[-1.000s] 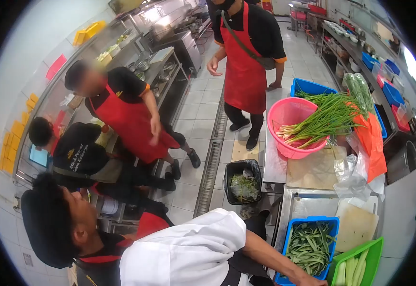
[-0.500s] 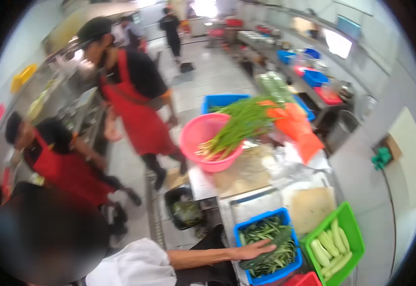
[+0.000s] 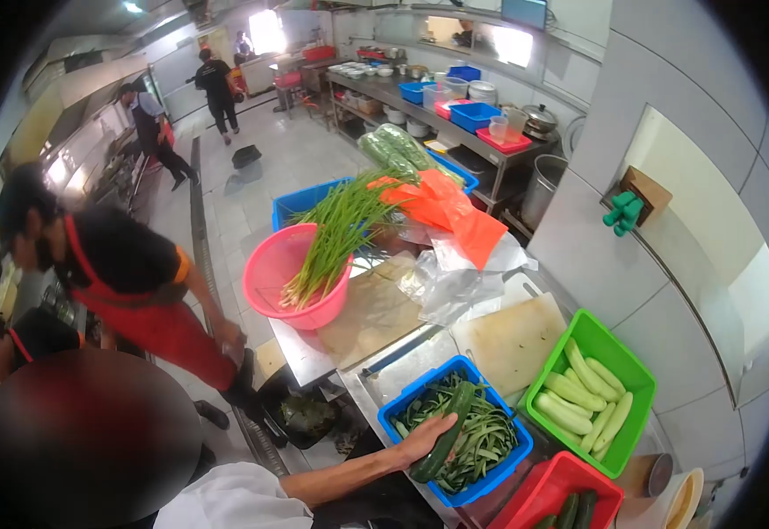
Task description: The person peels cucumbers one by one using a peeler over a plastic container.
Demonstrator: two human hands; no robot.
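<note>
My left hand [image 3: 424, 438] is closed around a dark green cucumber [image 3: 464, 398], which lies slantwise over a blue basket [image 3: 501, 480]. Thin green strips [image 3: 494, 436], possibly peel, fill that basket beneath it. My palm and some fingers are hidden against the cucumber. To the right, a green basket [image 3: 624, 353] holds several pale green, peeled-looking cucumbers [image 3: 565, 388]. Nearer to me stands a red basket [image 3: 600, 480] with dark green cucumbers [image 3: 585, 510] in it, partly cut off by the frame. My right hand is out of frame.
Beyond the blue basket lie a cutting board [image 3: 516, 339], crumpled plastic [image 3: 455, 286] and an orange bag [image 3: 455, 216]. A pink basket [image 3: 265, 273] holds spring onions [image 3: 336, 238]. A black bin [image 3: 300, 428] stands beside the counter. Co-workers in red aprons [image 3: 164, 331] are at left.
The view has swung, shifting the counter left in frame. My left hand, earlier stretched flatter over the cucumber, now grips it, and the cucumber points more upward in the picture.
</note>
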